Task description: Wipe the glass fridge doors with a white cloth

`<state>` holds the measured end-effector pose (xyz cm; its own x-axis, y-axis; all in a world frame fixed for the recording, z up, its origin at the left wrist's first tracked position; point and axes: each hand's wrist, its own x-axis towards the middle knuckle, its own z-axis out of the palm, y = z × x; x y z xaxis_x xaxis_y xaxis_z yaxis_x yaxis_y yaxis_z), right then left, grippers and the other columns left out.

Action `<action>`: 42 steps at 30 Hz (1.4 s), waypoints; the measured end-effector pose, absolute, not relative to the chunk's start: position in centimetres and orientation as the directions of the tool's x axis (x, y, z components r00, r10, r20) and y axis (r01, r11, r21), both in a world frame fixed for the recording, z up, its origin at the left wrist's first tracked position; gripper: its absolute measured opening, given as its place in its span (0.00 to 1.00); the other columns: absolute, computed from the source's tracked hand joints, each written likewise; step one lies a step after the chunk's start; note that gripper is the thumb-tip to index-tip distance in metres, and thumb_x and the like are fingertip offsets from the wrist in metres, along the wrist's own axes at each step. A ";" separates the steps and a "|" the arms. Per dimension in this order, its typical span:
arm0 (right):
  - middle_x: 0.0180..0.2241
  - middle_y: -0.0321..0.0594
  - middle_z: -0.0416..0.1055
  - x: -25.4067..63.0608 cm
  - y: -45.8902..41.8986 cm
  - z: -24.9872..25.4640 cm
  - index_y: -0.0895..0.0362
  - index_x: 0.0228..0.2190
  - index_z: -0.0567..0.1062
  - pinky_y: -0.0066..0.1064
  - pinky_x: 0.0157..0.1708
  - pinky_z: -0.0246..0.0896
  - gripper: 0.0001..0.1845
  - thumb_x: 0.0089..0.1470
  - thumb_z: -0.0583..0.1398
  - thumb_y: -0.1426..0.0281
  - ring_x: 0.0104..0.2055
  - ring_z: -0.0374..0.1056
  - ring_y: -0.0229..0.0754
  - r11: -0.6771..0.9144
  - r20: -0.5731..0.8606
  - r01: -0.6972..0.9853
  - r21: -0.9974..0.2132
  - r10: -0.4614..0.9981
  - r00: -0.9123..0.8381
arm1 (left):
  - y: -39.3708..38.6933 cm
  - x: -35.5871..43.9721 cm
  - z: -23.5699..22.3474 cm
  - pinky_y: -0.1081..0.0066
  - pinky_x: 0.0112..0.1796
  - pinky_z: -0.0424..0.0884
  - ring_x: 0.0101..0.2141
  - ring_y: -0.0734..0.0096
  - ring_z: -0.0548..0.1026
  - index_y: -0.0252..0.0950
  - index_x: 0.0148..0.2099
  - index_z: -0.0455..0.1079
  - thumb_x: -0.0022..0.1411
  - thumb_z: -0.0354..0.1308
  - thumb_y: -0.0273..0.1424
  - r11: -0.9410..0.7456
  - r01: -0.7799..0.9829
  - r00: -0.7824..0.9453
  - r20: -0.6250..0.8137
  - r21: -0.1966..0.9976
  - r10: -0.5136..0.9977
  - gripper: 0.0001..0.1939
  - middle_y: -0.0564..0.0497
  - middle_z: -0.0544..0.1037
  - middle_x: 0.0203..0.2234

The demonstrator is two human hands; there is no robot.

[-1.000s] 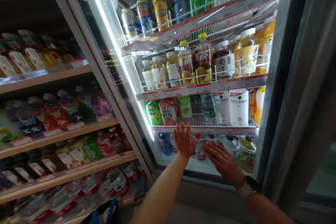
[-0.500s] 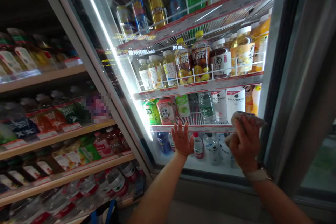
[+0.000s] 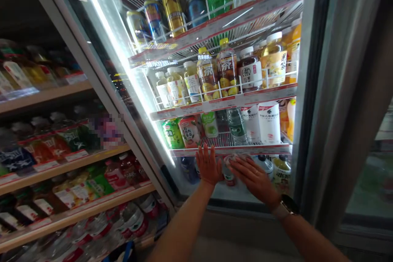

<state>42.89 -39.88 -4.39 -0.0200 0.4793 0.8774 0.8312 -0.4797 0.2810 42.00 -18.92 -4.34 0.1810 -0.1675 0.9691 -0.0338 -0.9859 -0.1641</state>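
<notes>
My left hand (image 3: 209,168) lies flat with fingers spread on the glass door of a lit drinks fridge, in front of the lowest shelf edge (image 3: 258,147). Just to its right, my right hand (image 3: 250,174) presses a crumpled greyish cloth (image 3: 233,158) against the same glass, its fingers stretched out over it. Most of the cloth is hidden under the palm. A watch (image 3: 288,204) is on the right wrist. Behind the glass near the hands stand a red-labelled water bottle (image 3: 229,179), partly covered, and a yellowish drink bottle (image 3: 281,172).
Shelves of bottles and cans fill the fridge, among them white bottles (image 3: 269,123) and tea bottles (image 3: 227,67). A grey door frame (image 3: 319,90) runs down the right. On the left, open wooden shelves (image 3: 73,208) carry several rows of bottles. A blue-edged dark bag or basket (image 3: 129,250) is at the bottom.
My right hand swept the cloth out to the right, then back left and down beside my left hand. The left hand stayed on the glass; the view shifted slightly right.
</notes>
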 end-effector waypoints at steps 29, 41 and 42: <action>0.57 0.39 0.70 42.6 -40.6 -4.0 0.53 0.58 0.68 0.42 0.68 0.48 0.31 0.57 0.51 0.85 0.64 0.59 0.41 -0.579 0.909 0.783 0.226 0.414 0.044 | -18.8 42.1 -4.5 0.49 0.65 0.48 0.68 0.52 0.45 0.35 0.71 0.46 0.67 0.49 0.36 -0.988 -0.043 0.194 0.969 -0.148 -0.154 0.34 0.40 0.50 0.68; 0.68 0.46 0.51 43.6 -40.7 -1.0 0.53 0.65 0.56 0.59 0.64 0.50 0.38 0.55 0.59 0.75 0.68 0.48 0.61 -0.748 0.985 0.641 -0.172 -0.126 0.116 | -19.4 41.8 -3.8 0.51 0.65 0.46 0.68 0.52 0.44 0.34 0.71 0.43 0.68 0.46 0.34 -0.987 -0.057 0.166 0.973 -0.152 -0.160 0.33 0.41 0.47 0.69; 0.67 0.45 0.53 43.3 -39.8 -1.8 0.52 0.65 0.58 0.56 0.65 0.50 0.37 0.55 0.59 0.76 0.69 0.49 0.58 -0.750 0.990 0.647 -0.138 -0.084 0.113 | -19.3 41.8 -3.9 0.51 0.65 0.45 0.68 0.53 0.43 0.34 0.71 0.44 0.68 0.46 0.34 -0.986 -0.063 0.165 0.973 -0.152 -0.160 0.33 0.41 0.47 0.69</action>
